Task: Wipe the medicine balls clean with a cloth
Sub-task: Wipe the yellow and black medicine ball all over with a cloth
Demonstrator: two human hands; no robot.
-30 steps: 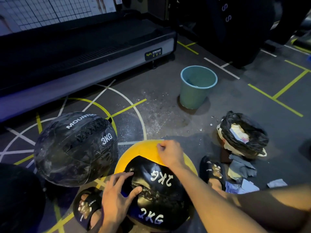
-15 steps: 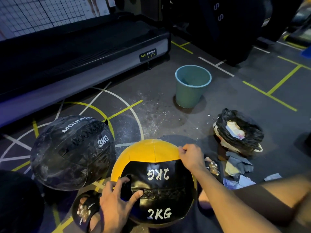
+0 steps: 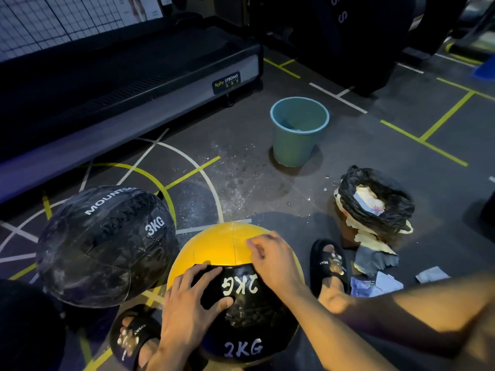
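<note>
Seen from above on a dim gym floor: yellow-and-black 2KG medicine ball between two sandalled feet, lower edge cut off by shadow and forearm. Left hand spread flat on the black panel, fingers fairly straight, gripping nothing visible. Right hand on the ball's upper right, fingers curled at the yellow-black seam; impossible to tell whether a cloth sits beneath them. Just left, almost touching, black 3KG medicine ball, scuffed white. Farther back, teal bucket, contents hard to make out, with wet speckles on the floor before it. At right, black bag of crumpled material and scraps of cloth beside the right sandal; left sandal partly hidden by the left wrist. Dark shape at lower left cut off, unidentifiable. Compared with half a second earlier: right hand shifted from the ball's right edge towards its top, left hand higher on the black panel.
</note>
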